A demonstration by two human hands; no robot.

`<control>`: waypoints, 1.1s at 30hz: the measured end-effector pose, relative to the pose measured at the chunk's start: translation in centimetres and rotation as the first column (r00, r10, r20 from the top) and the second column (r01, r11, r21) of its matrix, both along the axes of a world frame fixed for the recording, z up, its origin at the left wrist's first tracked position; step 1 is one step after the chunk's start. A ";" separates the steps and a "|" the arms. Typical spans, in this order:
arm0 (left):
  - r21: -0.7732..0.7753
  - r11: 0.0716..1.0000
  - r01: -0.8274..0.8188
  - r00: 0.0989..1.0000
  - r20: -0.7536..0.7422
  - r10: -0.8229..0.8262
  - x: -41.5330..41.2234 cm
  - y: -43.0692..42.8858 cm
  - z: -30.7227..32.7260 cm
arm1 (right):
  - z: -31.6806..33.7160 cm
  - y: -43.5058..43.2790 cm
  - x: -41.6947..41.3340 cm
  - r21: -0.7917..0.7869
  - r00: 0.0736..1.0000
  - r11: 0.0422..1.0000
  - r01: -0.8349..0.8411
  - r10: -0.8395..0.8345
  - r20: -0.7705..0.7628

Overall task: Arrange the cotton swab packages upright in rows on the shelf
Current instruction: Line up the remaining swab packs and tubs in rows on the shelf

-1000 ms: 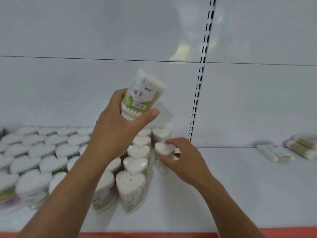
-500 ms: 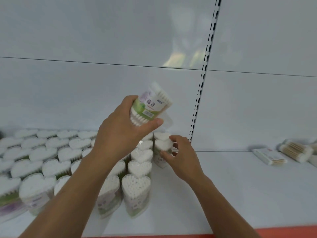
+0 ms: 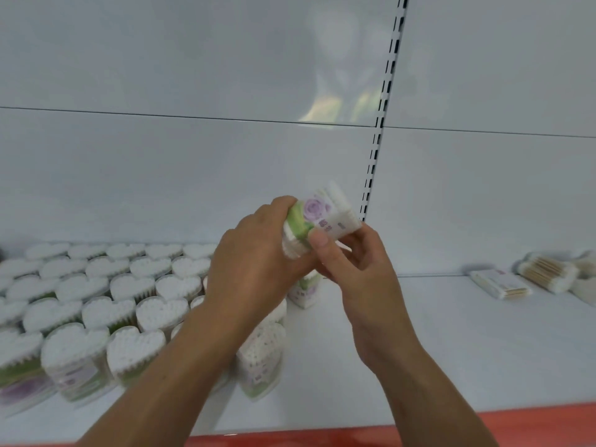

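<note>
Now both hands share one cotton swab package [image 3: 317, 221], held in the air above the shelf [image 3: 451, 350]: the left hand [image 3: 254, 269] wraps its lower end, the right hand [image 3: 364, 272] pinches the labelled side, thumb in front. Its long axis leans up and to the right, so it probably needs tipping upright before going down at the right edge of the standing rows [image 3: 129, 295], which lies directly below the grip

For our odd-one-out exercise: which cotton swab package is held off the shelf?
The rose-labelled package, gripped tilted between left hand and right hand; the other packages stand or lie on the shelf.
</note>
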State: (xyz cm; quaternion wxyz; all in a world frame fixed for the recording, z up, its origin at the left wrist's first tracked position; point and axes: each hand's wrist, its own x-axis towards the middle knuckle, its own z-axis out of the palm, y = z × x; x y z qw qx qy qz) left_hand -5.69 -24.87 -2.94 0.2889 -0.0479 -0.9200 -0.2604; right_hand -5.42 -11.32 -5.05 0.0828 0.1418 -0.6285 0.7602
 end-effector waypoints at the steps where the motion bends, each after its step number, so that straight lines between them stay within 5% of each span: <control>1: -0.024 1.000 0.012 0.999 -0.042 -0.013 0.1 0.5 -0.3 | 0.1 -0.1 0.2 -0.058 0.999 0.998 0.010 -0.008 0.038; 7: -0.128 0.991 0.051 0.999 -0.008 -0.053 0.3 0.7 -1.6 | -0.4 2.3 0.2 -0.145 0.989 0.981 0.130 -0.119 0.084; 9: 0.023 0.998 0.053 0.998 0.019 -0.054 0.4 -0.2 -1.2 | -1.4 3.9 -0.3 -0.085 0.980 0.978 0.191 -0.184 0.081; 11: 0.242 0.969 0.049 0.999 0.008 -0.052 0.4 -1.0 -0.8 | -3.1 4.7 -0.9 0.156 0.967 0.960 0.234 -0.247 0.068; 14: 0.561 0.824 0.081 0.996 -0.017 -0.087 0.3 -1.2 -0.5 | -6.1 4.3 -1.5 0.511 0.974 0.842 0.172 -0.221 0.037; 17: 0.720 0.682 0.129 0.990 -0.055 -0.130 0.5 -0.9 -0.3 | -7.4 3.1 -1.7 0.632 0.988 0.768 0.107 -0.153 0.019; 26: 0.854 0.506 0.123 0.977 -0.013 -0.215 1.2 -1.2 -0.8 | -7.9 1.2 -3.3 0.673 0.988 0.727 0.137 -0.152 -0.037; 33: 0.851 0.504 0.146 0.966 -0.013 -0.257 1.6 -0.9 -0.7 | -8.2 0.6 -3.7 0.661 0.989 0.740 0.127 -0.143 -0.029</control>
